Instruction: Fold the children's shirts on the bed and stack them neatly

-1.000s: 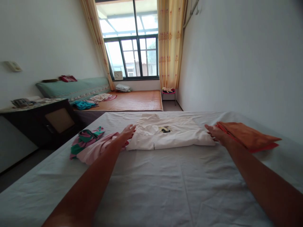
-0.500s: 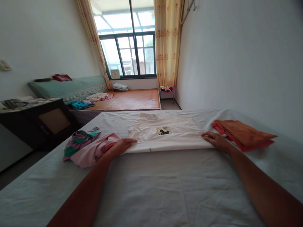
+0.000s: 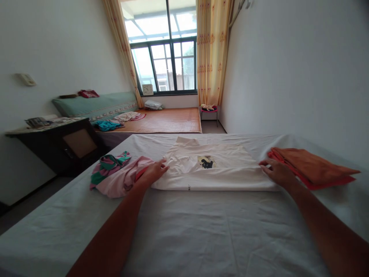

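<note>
From the head view, you have the white shirt (image 3: 213, 171) lying flat on the bed (image 3: 184, 231), its bottom part folded up, between the pink clothes (image 3: 122, 181) and the folded orange pile (image 3: 311, 169). Your left hand (image 3: 152, 173) grips its left edge and your right hand (image 3: 276, 171) its right edge, fingers closed on cloth. You seem to be mid-fold; the next move calls for lifting both edges evenly. How tightly your fingers pinch is hard to make out, and the shirt's sleeves are hidden.
</note>
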### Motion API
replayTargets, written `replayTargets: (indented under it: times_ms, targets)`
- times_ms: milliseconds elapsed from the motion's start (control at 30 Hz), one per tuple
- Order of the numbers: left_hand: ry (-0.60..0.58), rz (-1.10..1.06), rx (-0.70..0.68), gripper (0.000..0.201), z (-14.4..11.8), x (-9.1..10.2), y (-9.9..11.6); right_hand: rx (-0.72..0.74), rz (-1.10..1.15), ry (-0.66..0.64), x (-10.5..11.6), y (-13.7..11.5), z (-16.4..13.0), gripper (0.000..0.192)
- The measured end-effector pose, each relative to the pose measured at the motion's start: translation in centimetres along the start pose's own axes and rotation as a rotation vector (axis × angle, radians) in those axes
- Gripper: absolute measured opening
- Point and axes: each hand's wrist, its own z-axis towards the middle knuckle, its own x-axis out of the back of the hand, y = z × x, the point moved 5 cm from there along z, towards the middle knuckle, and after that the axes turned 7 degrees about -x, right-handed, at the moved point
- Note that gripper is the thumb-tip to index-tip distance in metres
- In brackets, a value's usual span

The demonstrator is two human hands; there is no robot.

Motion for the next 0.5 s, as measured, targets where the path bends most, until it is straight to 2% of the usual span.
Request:
replayTargets:
  times_ms: [100, 200, 267, 400, 500]
  targets:
    - [0.008, 0.020, 0.008, 0.038, 1.2, -1.6, -0.1, 0.119, -0.038, 0.036, -1.0, -2.9, -0.8, 0.027]
    - [0.049, 0.005, 0.010, 0.046, 2.1, -2.5, -0.5, 0.168, 0.016, 0.045, -1.7, -6.1, -1.9, 0.028]
    - [0.077, -0.011, 0.023, 0.049, 2.4, -2.7, -0.8, 0.200, 0.085, -0.039, -2.8, -8.8, -2.5, 0.027]
    - [0.076, -0.024, -0.001, 0.041, 2.4, -3.0, -0.9, 0.296, 0.170, -0.311, -6.4, -15.5, -2.3, 0.025]
    - [0.067, 0.023, 0.011, 0.041, 2.1, -3.2, -0.6, 0.286, 0.167, -0.388, -9.8, -19.8, -0.8, 0.023]
